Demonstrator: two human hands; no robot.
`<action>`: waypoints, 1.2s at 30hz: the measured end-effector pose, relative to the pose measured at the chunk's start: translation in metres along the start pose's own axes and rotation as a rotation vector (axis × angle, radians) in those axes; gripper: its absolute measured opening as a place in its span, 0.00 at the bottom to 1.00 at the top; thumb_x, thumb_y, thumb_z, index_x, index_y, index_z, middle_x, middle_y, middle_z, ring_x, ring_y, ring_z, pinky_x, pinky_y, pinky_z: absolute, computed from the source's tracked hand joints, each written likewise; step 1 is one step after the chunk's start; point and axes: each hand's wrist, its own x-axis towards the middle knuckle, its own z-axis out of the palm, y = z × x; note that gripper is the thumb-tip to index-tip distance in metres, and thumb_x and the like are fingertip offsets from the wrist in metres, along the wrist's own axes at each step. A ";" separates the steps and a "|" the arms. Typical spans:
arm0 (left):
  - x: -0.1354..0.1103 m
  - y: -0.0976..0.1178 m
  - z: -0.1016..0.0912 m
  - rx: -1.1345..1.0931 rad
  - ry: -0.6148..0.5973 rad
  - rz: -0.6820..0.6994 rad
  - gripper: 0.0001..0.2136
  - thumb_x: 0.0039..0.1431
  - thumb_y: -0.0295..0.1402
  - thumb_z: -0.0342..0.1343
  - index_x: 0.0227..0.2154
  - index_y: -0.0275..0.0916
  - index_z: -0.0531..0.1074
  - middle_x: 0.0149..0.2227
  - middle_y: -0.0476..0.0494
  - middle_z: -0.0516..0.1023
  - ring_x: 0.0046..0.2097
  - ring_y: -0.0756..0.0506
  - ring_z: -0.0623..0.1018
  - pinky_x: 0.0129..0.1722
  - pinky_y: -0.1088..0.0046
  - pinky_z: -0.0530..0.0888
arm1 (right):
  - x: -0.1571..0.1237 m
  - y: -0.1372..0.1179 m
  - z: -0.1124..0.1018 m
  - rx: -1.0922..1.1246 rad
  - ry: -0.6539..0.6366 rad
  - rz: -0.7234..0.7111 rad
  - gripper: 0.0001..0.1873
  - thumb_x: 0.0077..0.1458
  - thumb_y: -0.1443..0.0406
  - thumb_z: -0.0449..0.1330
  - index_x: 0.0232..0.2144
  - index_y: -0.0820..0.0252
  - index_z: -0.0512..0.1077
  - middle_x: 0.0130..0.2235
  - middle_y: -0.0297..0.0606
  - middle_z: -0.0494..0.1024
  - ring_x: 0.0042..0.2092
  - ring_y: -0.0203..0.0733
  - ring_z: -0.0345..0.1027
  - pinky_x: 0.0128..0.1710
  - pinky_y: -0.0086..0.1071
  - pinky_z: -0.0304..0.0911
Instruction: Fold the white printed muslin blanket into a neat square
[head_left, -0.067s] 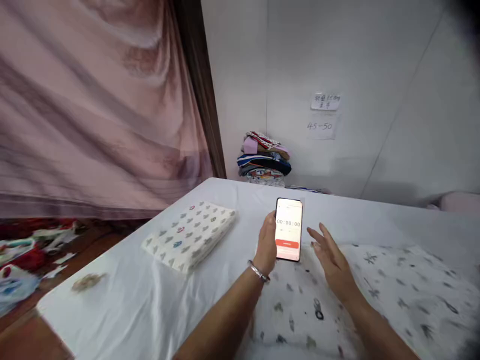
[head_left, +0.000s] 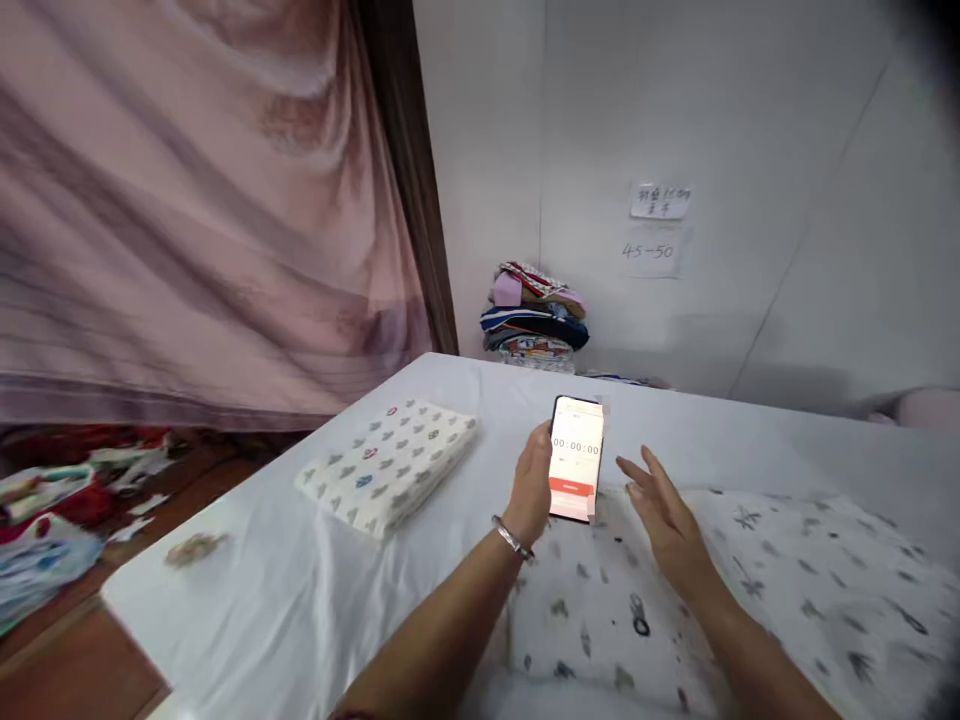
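Observation:
My left hand (head_left: pixel 531 488), with a metal bracelet at the wrist, holds a phone (head_left: pixel 576 459) upright above the table. Its lit screen reads 00:00:00 over a red button. My right hand (head_left: pixel 663 518) hovers just right of the phone with fingers spread, holding nothing. Under both hands lies a white patterned cloth (head_left: pixel 750 590) spread over the white-covered table (head_left: pixel 300 600).
A folded white cloth with small prints (head_left: pixel 390 463) lies to the left on the table. Folded clothes are stacked (head_left: pixel 534 318) against the far wall, under two paper notes (head_left: pixel 658 202). A pink curtain (head_left: pixel 187 200) hangs at left; scattered fabric (head_left: pixel 45 530) lies on the floor.
The view has shifted slightly right and the phone has tilted a little; my hands have kept their positions.

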 end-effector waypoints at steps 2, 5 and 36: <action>-0.005 0.003 -0.011 0.042 0.003 -0.028 0.24 0.62 0.49 0.36 0.50 0.41 0.65 0.52 0.43 0.69 0.52 0.43 0.68 0.50 0.65 0.65 | 0.002 0.006 0.001 -0.071 -0.013 -0.031 0.33 0.58 0.52 0.46 0.62 0.45 0.41 0.58 0.38 0.62 0.57 0.45 0.57 0.46 0.37 0.64; -0.017 0.008 -0.029 0.114 0.002 -0.062 0.24 0.62 0.49 0.36 0.49 0.41 0.66 0.49 0.43 0.71 0.50 0.42 0.70 0.49 0.64 0.65 | 0.004 0.030 0.004 -0.277 -0.033 -0.157 0.33 0.58 0.52 0.46 0.63 0.50 0.43 0.57 0.42 0.63 0.56 0.48 0.57 0.47 0.41 0.63; -0.133 0.017 -0.364 -0.014 0.431 -0.849 0.26 0.44 0.54 0.57 0.37 0.35 0.72 0.34 0.40 0.78 0.33 0.44 0.77 0.32 0.71 0.73 | 0.032 0.174 0.003 -0.838 -0.205 -0.608 0.25 0.53 0.52 0.47 0.46 0.56 0.70 0.53 0.44 0.68 0.56 0.55 0.59 0.54 0.50 0.58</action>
